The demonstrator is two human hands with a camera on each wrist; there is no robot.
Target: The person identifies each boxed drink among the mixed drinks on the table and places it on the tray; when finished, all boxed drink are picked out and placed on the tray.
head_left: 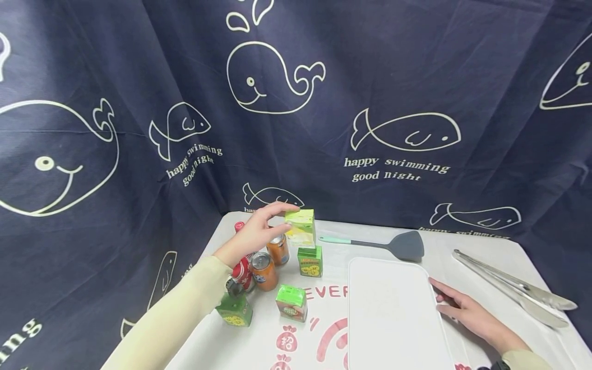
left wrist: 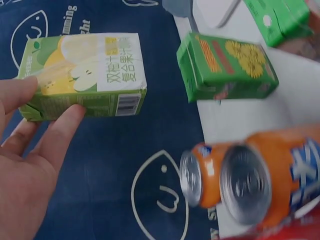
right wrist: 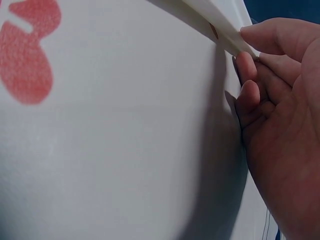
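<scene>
My left hand holds a yellow-green juice carton up in the air, above a green juice carton that stands on the table. In the left wrist view, the thumb and fingers grip one end of the held carton, with fruit pictures facing the camera. At the right edge of a white rectangular board, my right hand pinches the rim. The right wrist view shows the thumb on one side of that edge and fingers on the other, the board tilted up a little from the tablecloth.
Two orange soda cans, a red can and a red-capped bottle stand at the left. Nearer are a green carton and a green-topped carton. A spatula lies behind the board; metal tongs lie right.
</scene>
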